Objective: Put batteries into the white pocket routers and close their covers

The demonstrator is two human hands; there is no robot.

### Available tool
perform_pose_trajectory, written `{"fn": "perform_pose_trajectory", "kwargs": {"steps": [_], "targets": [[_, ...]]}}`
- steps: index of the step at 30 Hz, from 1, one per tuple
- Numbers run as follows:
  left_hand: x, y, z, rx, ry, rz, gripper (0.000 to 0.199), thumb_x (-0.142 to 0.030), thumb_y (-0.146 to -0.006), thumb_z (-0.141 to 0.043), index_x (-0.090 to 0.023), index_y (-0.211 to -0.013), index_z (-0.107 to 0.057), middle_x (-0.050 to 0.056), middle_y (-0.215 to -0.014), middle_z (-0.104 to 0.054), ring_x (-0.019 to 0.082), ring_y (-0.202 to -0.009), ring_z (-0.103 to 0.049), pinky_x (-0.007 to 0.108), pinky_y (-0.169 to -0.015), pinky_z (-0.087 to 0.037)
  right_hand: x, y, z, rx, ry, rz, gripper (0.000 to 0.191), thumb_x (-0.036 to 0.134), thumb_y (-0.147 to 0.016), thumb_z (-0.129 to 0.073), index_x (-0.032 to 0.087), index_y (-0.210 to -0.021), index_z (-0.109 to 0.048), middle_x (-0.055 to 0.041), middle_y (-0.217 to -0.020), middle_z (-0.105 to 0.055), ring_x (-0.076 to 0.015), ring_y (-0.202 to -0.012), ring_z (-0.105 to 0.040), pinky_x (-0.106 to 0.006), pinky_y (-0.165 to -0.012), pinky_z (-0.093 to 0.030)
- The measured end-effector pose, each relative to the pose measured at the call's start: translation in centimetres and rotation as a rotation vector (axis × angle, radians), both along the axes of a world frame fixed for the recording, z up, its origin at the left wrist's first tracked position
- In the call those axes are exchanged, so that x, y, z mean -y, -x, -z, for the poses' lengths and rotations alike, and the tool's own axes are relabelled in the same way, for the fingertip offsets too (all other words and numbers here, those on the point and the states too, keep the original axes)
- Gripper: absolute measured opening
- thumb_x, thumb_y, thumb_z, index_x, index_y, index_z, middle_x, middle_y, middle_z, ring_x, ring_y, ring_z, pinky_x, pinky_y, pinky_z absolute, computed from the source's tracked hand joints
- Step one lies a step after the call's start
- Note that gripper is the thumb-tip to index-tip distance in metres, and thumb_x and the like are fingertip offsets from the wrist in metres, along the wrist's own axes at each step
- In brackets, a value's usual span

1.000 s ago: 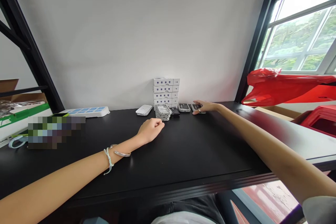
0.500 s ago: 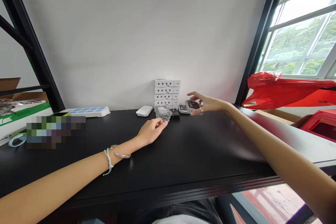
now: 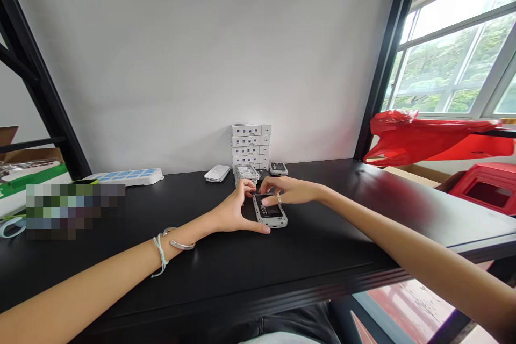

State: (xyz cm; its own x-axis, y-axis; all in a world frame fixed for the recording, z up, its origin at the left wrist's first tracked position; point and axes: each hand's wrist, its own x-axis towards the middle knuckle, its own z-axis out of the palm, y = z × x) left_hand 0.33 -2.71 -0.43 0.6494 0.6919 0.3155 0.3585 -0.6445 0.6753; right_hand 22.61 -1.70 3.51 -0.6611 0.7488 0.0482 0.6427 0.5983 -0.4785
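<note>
A white-framed device (image 3: 278,221) with a black battery-like panel lies at the middle of the black table. Over its far part is my right hand (image 3: 293,191), thumb on the panel and fingers curled at the far edge. My left hand (image 3: 228,214) is at the device's left side, thumb and fingers spread, the thumb tip by the near left corner. Behind the hands stand a small stack of white frames (image 3: 246,172) and a pile of white boxes (image 3: 245,141). Another device (image 3: 278,169) lies right of them, and thin white covers (image 3: 217,173) lie to the left.
A white power strip (image 3: 129,177) lies at the back left, near a blurred patch and a roll of tape (image 3: 12,227). Red plastic (image 3: 427,137) and a red bin (image 3: 486,188) are at the right. Black posts frame both sides.
My right hand has brought the device from the back right to the middle of the table. My left hand has moved slightly right and its thumb and fingers have spread.
</note>
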Motion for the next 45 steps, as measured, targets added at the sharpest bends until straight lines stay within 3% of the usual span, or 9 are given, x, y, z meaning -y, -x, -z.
{"fn": "perform_pose_trajectory", "kwargs": {"steps": [3,8,18,26,30,35,40,42,45], "targets": [[0.1,0.0,0.0,-0.036,0.033,0.001,0.084,-0.050,-0.056,-0.081,-0.024,-0.116,-0.029,0.015,-0.127,-0.045,0.032,-0.120,-0.044,0.051,-0.095,-0.039,-0.3,0.2,0.2,-0.010,-0.047,0.022,0.023,0.038,-0.088,-0.050,0.018,-0.097,-0.058,-0.0062,-0.100,-0.064,-0.0198,-0.089,-0.059,-0.030,-0.075,-0.045],[0.0,0.0,0.1,-0.027,0.025,-0.017,0.086,-0.052,-0.055,-0.081,-0.024,-0.116,-0.028,0.015,-0.127,-0.045,0.031,-0.119,-0.045,0.050,-0.095,-0.040,-0.1,1.0,0.6,0.003,-0.176,0.071,0.011,0.022,-0.086,-0.049,0.017,-0.087,-0.059,-0.0057,-0.089,-0.065,-0.0186,-0.081,-0.059,-0.028,-0.069,-0.043],[-0.1,0.0,0.5,-0.005,-0.036,-0.026,0.083,-0.051,-0.056,-0.080,-0.023,-0.118,-0.031,0.015,-0.125,-0.046,0.030,-0.115,-0.049,0.050,-0.092,-0.044,-0.2,1.7,1.3,0.059,-0.343,0.083,0.017,0.024,-0.092,-0.041,0.019,-0.080,-0.052,-0.0047,-0.083,-0.061,-0.0190,-0.077,-0.055,-0.031,-0.068,-0.042],[-0.4,-0.4,0.6,-0.028,-0.069,-0.046,0.086,-0.053,-0.054,-0.081,-0.023,-0.115,-0.028,0.012,-0.118,-0.051,0.027,-0.108,-0.051,0.048,-0.089,-0.045,-0.8,2.8,2.6,0.119,-0.478,0.157,0.022,0.027,-0.091,-0.038,0.018,-0.076,-0.051,-0.0116,-0.090,-0.051,-0.0252,-0.091,-0.046,-0.047,-0.086,-0.043],[-0.2,-0.5,0.3,-0.061,-0.060,-0.042,0.086,-0.054,-0.054,-0.080,-0.023,-0.115,-0.026,0.011,-0.118,-0.051,0.027,-0.109,-0.051,0.049,-0.091,-0.043,-0.4,3.0,2.4,0.090,-0.378,0.209,0.025,0.030,-0.092,-0.036,0.019,-0.072,-0.046,-0.0100,-0.089,-0.049,-0.0239,-0.090,-0.046,-0.046,-0.087,-0.042],[0.0,-0.4,0.2,-0.055,-0.001,-0.070,0.090,-0.053,-0.053,-0.081,-0.022,-0.118,-0.026,0.014,-0.122,-0.049,0.030,-0.113,-0.049,0.051,-0.092,-0.042,0.6,2.7,-0.2,-0.066,-0.287,0.269,0.030,0.039,-0.093,-0.035,0.021,-0.069,-0.039,-0.0030,-0.077,-0.050,-0.0187,-0.077,-0.048,-0.037,-0.073,-0.044],[-0.2,-0.4,0.4,-0.008,-0.002,-0.108,0.089,-0.052,-0.050,-0.082,-0.023,-0.116,-0.029,0.012,-0.116,-0.053,0.029,-0.109,-0.051,0.049,-0.091,-0.044,0.8,0.5,-1.8,-0.165,0.195,0.078,0.040,0.046,-0.067,-0.073,0.019,-0.087,-0.051,0.0037,-0.066,-0.055,-0.0113,-0.056,-0.048,-0.026,-0.053,-0.041],[-0.3,-0.4,0.4,-0.001,-0.008,-0.087,0.090,-0.052,-0.050,-0.083,-0.022,-0.115,-0.029,0.013,-0.119,-0.052,0.028,-0.110,-0.051,0.048,-0.091,-0.044,0.5,-0.3,-1.5,-0.177,0.382,0.021,0.042,0.043,-0.059,-0.079,0.016,-0.080,-0.055,0.0032,-0.063,-0.057,-0.0102,-0.054,-0.050,-0.025,-0.053,-0.042],[-0.2,-0.4,0.4,-0.018,0.010,-0.070,0.091,-0.052,-0.051,-0.082,-0.021,-0.116,-0.026,0.016,-0.123,-0.048,0.029,-0.113,-0.049,0.048,-0.092,-0.043,-0.4,-1.1,-1.2,-0.333,0.484,0.079,0.040,0.041,-0.057,-0.081,0.016,-0.065,-0.052,0.0041,-0.057,-0.053,-0.0086,-0.053,-0.048,-0.024,-0.052,-0.040]]}}
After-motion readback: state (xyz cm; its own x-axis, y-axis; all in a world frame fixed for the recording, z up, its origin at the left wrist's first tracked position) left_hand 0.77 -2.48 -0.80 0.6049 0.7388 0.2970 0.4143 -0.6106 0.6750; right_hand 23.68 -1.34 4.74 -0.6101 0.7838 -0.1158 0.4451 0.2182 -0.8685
